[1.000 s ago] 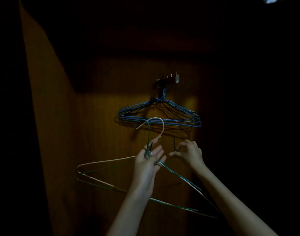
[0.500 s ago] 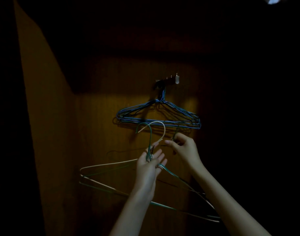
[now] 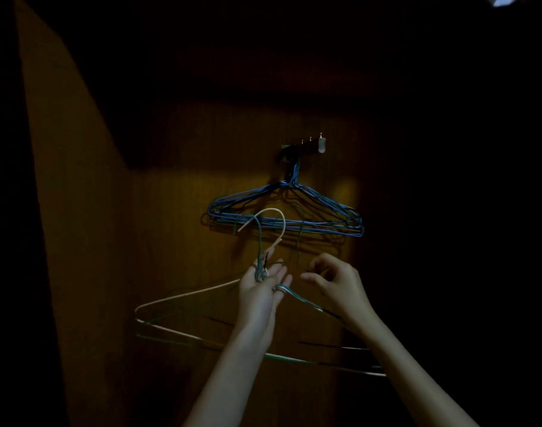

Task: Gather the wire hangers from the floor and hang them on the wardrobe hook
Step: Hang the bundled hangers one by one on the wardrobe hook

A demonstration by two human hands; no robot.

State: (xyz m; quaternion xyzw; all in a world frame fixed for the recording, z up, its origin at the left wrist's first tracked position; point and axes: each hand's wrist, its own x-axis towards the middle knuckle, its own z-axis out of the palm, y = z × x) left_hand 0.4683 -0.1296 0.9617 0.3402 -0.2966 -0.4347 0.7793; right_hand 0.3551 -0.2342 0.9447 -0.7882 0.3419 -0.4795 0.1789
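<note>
Right hand (image 3: 336, 283) lower now, seemingly pinching nothing; left hand (image 3: 262, 289) gripping hangers (image 3: 183, 298).

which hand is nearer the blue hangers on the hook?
Right. The right hand sits just under the blue hangers' bottom bars; the left hand is slightly lower, gripping the cream and green hangers.

Single head view; worn on head, faces forward into dark wardrobe, straight at back panel (image 3: 177, 272); close, arm's reach; hook (image 3: 303, 147) just above centre; both forearms enter from bottom edge; side wall (image 3: 63, 211) at left.
</note>
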